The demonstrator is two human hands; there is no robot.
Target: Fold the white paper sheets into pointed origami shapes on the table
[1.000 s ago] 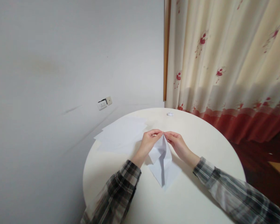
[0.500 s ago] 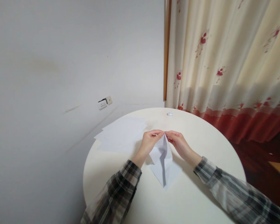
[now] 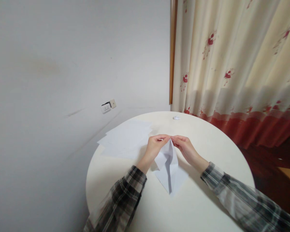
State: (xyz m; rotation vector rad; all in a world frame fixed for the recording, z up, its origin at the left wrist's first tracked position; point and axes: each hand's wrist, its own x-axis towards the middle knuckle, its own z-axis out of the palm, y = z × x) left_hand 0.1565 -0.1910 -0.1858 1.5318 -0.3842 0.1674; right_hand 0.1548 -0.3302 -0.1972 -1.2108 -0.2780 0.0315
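A partly folded sheet of white paper stands between my hands, its top drawn up to a peak and its lower point angled toward me. My left hand pinches the peak from the left, thumb and fingers pressed together. From the right, my right hand closes on the same peak, its fingertips meeting those of the left. A flap opens out on the paper's left side. Fingers hide the very tip of the peak.
Several loose white sheets overlap at the left of the round white table. A small crumpled piece of paper lies near the far edge. Behind are a wall with a power socket and a flowered curtain.
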